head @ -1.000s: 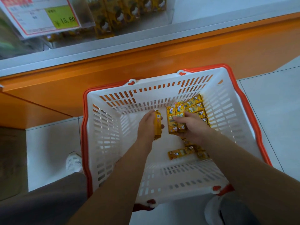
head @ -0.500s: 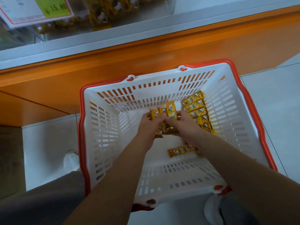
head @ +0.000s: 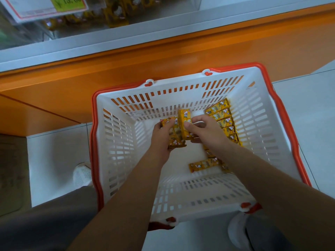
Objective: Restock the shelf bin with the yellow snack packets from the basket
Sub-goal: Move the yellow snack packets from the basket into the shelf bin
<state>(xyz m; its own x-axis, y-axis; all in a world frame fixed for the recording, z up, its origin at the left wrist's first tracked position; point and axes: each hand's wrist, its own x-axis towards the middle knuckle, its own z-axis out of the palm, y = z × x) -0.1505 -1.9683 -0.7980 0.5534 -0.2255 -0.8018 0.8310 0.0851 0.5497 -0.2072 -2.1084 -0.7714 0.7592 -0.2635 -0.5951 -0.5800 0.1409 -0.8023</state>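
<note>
Pale floor tiles (head: 54, 160) lie under you, and your white shoes (head: 82, 175) stand on them, one at each side of the basket (head: 116, 142). That white basket with the orange rim sits on the floor between your feet. Close to its near wall, a loose packet (head: 204, 164) lies flat on the bottom. Both of your hands are down inside, side by side. Your left hand (head: 161, 138) grips a bunch of yellow snack packets (head: 173, 134). Your right hand (head: 204, 132) pinches an upright packet (head: 184, 122) that touches the bunch. Just past your right hand, a row of packets (head: 223, 120) lies along the right wall. The print on the packets is too small to read. Beyond the basket is the orange shelf base (head: 163, 57), then a grey shelf edge (head: 126, 40). Up there the clear shelf bin (head: 116, 15) holds more yellow packets. A price tag (head: 54, 4) hangs by it, and its green patch reads "15.80".
</note>
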